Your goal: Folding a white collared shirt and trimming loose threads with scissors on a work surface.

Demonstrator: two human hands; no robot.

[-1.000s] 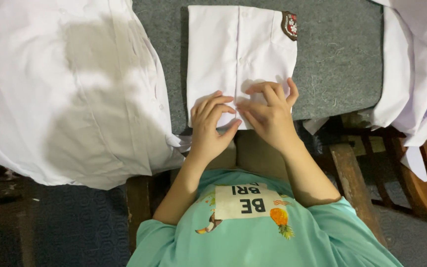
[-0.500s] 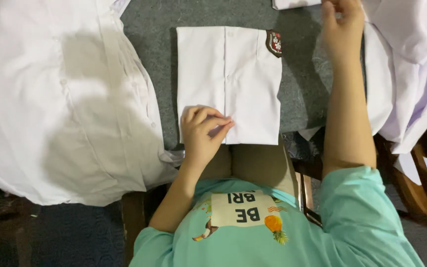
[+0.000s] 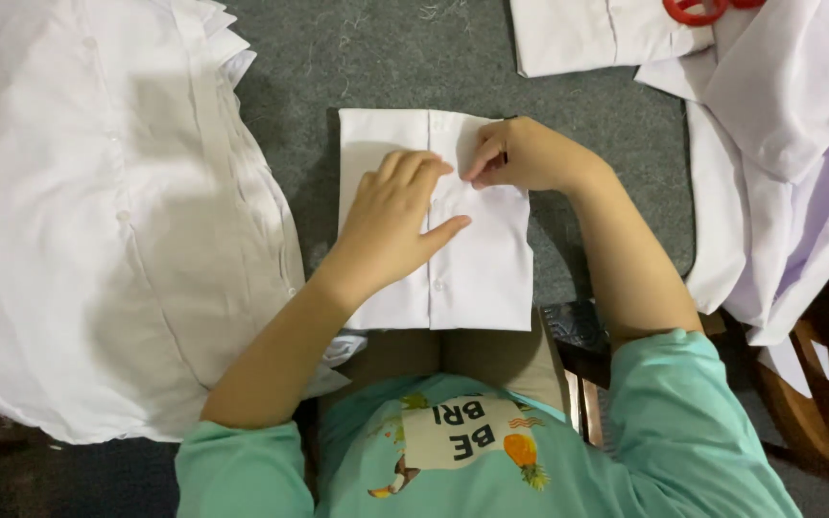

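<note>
While the left hand (image 3: 397, 223) is lying flat and open on the folded white shirt (image 3: 472, 278) beside the big shirt pile (image 3: 98, 211), the right hand (image 3: 520, 153) is pinching its top edge — hold that palm firm, keeping the placket straight.

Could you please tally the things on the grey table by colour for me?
White: 4 — folded shirt under both hands, shirt pile on the left, folded shirt at the top, loose cloth heap on the right.
Red: 1 — scissors at the top edge.
Total: 5
</note>
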